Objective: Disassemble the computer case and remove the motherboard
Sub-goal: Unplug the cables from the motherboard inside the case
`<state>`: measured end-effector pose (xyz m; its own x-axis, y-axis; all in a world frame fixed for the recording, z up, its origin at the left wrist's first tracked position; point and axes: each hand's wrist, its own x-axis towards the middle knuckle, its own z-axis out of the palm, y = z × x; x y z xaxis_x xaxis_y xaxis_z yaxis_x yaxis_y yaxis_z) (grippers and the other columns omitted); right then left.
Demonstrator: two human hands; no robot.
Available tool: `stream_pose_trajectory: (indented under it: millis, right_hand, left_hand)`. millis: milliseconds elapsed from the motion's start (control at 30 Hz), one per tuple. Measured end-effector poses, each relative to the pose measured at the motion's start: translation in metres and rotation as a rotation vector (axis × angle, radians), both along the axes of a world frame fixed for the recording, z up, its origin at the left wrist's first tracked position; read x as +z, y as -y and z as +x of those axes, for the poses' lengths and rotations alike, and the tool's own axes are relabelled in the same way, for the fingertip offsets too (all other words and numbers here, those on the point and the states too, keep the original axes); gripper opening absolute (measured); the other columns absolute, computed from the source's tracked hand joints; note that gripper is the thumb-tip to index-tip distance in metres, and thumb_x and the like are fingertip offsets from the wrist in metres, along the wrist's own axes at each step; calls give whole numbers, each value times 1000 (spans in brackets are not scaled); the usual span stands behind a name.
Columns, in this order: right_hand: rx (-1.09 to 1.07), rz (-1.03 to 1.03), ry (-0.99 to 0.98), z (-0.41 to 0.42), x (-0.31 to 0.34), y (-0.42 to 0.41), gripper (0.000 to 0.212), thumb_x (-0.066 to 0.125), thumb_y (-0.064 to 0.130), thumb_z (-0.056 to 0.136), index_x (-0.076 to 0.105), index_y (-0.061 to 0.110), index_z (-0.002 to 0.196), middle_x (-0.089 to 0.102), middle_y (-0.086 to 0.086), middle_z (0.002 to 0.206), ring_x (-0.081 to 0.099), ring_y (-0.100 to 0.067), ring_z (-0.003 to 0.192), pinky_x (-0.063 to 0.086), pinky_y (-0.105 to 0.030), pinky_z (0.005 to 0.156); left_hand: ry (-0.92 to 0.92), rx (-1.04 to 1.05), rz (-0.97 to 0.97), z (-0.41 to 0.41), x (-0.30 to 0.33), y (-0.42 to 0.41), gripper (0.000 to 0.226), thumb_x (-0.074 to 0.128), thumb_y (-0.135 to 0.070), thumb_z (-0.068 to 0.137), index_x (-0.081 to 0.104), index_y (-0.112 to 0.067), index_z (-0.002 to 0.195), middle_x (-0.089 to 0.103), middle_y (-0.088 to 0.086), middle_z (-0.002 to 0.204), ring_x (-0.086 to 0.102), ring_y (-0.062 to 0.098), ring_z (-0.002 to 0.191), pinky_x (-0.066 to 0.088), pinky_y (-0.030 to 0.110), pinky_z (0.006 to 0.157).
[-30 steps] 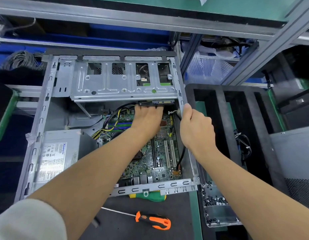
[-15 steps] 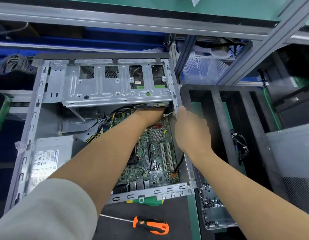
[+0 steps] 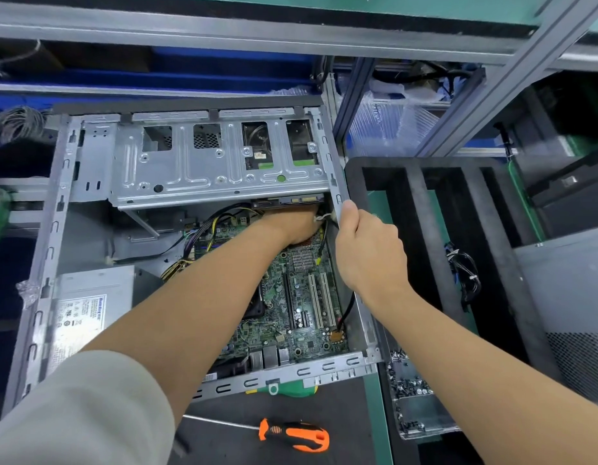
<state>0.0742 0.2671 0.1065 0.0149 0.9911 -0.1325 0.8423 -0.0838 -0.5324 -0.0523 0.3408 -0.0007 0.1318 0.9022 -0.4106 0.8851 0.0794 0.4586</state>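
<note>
An open grey computer case [image 3: 52, 236] lies on the bench with its side panel off. The green motherboard [image 3: 304, 297] sits in the case floor, with yellow and black cables [image 3: 203, 229] running to its upper left. My left hand [image 3: 294, 226] reaches deep under the metal drive cage [image 3: 217, 162]; its fingers are hidden there. My right hand [image 3: 368, 253] grips the case's right side rail [image 3: 337, 193], thumb on top of it. A silver power supply [image 3: 86, 310] sits at the lower left of the case.
An orange and black screwdriver [image 3: 297, 437] lies on the dark mat in front of the case, with a green handle [image 3: 280, 391] poking out under the case edge. A black foam tray [image 3: 435, 236] stands to the right, and a small tray of screws [image 3: 411, 397] below it.
My left hand has pushed further in under the drive cage, so its fingers are out of sight. My right hand has stayed gripping the side rail.
</note>
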Motion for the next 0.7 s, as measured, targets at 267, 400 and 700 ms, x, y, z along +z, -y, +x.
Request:
stream_pose_trajectory:
  millis: [267, 400, 700]
  right_hand:
    - [-19, -7, 14, 1, -4, -1, 54, 16, 45, 103, 59, 16, 88, 46, 5, 71, 46, -28, 82, 38, -40, 72]
    - [-14, -3, 19, 1, -4, -2, 55, 16, 44, 104, 62, 15, 93, 42, 7, 68, 47, -29, 81, 39, -41, 71]
    - [-25, -11, 48, 2, -6, -2, 54, 14, 49, 102, 55, 20, 83, 51, -2, 76, 45, -28, 77, 34, -38, 70]
  left_hand:
    - [62, 37, 4, 1, -9, 2, 47, 28, -46, 103, 52, -20, 133, 55, 12, 137, 55, 31, 116, 42, 36, 90]
    - [75, 46, 41, 1, -13, 2, 37, 32, -36, 104, 60, -15, 118, 64, 14, 120, 56, 26, 91, 37, 29, 76]
    - [41, 88, -49, 0, -14, 0, 45, 30, -39, 103, 57, -12, 126, 61, 15, 127, 59, 30, 106, 39, 31, 81]
